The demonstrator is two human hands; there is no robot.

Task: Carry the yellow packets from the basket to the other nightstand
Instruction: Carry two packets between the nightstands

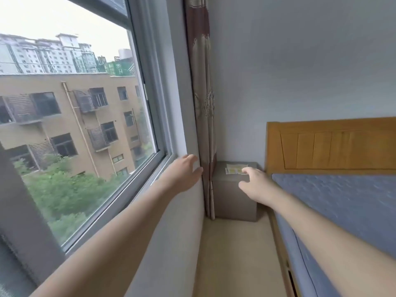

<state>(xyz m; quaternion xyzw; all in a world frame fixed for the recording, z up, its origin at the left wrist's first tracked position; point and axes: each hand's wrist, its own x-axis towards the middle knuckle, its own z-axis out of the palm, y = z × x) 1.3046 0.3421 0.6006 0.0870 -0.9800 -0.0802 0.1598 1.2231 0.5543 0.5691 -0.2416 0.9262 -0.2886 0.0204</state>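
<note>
Grey-brown nightstand, centre of frame, stands on the beige floor in the corner, between the curtain and the wooden bed frame. Yellow packets lie flat on its top, toward the rear edge; count unclear.

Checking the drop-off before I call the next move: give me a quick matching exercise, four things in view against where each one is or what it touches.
Things:
1. yellow packets
2. nightstand
3. left hand
4. right hand

Places:
A. against the wall edge below the window
B. in the corner between curtain and bed
C. on top of the nightstand
D. open, fingers reaching to the packets

Pairs: 1-C, 2-B, 3-A, 4-D
</note>
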